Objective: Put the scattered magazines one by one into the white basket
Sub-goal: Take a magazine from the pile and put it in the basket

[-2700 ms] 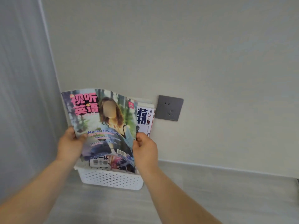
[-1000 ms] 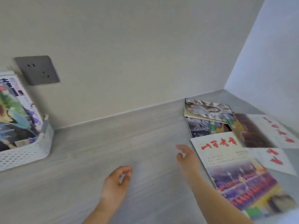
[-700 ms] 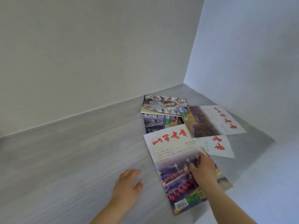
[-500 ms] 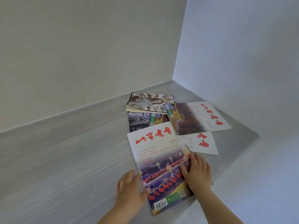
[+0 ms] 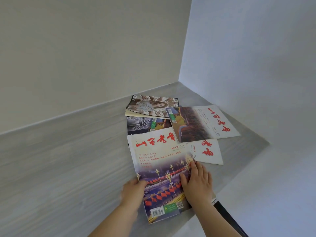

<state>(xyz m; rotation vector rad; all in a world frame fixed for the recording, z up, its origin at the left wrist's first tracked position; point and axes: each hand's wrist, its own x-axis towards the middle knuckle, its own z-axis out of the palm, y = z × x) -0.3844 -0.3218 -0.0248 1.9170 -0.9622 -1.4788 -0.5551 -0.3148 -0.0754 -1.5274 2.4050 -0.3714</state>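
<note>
While the fingers (image 5: 198,170) of the right hand (image 5: 197,185) are lying straight and flat on the cover, pressing down and not gripping, the left hand (image 5: 134,190) is touching the left edge w/ its thumb on top. It's blurry, so I can't tell if its fingers are curling under or just resting. Both are working on the front magazine (image 5: 159,161), w/ big red letters. It's lying flat on the counter (image 5: 68,168), close to the counter's edge. Its top right corner is hiding under the brown-picture magazine (image 5: 201,124), and it's lying over the white magazine (image 5: 209,153) and the dark magazine (image 5: 143,124). No white basket is showing, so this mag isn't in it yet.

What could go wrong, I think: a fast lift could be dragging the brown-picture magazine along, b/c it's sitting on that corner. Flat fingers could be slipping on the shiny cover. Holding 1 edge only, the floppy mag could be bending and dropping. A sideways push could be sliding it off the edge.
</note>
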